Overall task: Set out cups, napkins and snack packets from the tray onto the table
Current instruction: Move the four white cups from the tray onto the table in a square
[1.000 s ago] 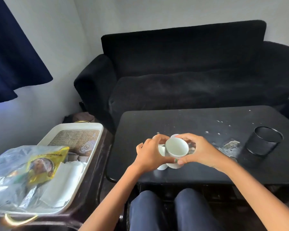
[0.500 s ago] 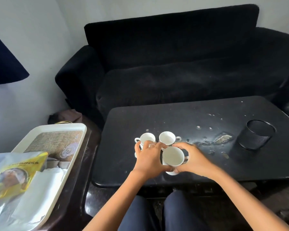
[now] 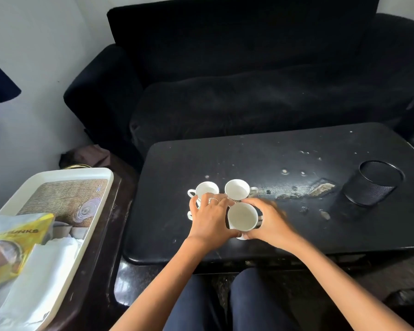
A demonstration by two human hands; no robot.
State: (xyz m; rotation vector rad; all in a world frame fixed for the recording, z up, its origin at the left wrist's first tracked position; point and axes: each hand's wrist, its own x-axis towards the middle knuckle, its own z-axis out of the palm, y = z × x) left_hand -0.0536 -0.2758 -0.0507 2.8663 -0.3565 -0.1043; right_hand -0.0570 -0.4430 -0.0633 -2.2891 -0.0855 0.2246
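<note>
1. Cups [image 3: 243, 216]: white, glazed like ceramic, smooth and faintly glossy.
2. Table [image 3: 249, 161]: black, matt, chipped and scuffed pale toward 3 o'clock of the cups.
3. Holder [image 3: 373, 185]: black metal mesh, dull sheen on the rim, at 3 o'clock on the table.
4. Sofa [image 3: 261, 91]: black cloth, napped, matt, at 12 o'clock.
5. Tray [image 3: 86, 172]: white, smooth like plastic, satin rim; woven-look printed floor; at 9 o'clock.
6. Packet [image 3: 17, 235]: yellow, glossy film, beside crinkled clear wrap.
7. Napkins [image 3: 41, 278]: white, soft matt paper, at 8 o'clock.
8. Side table [image 3: 98, 254]: dark, polished, glossy like lacquered wood.
</note>
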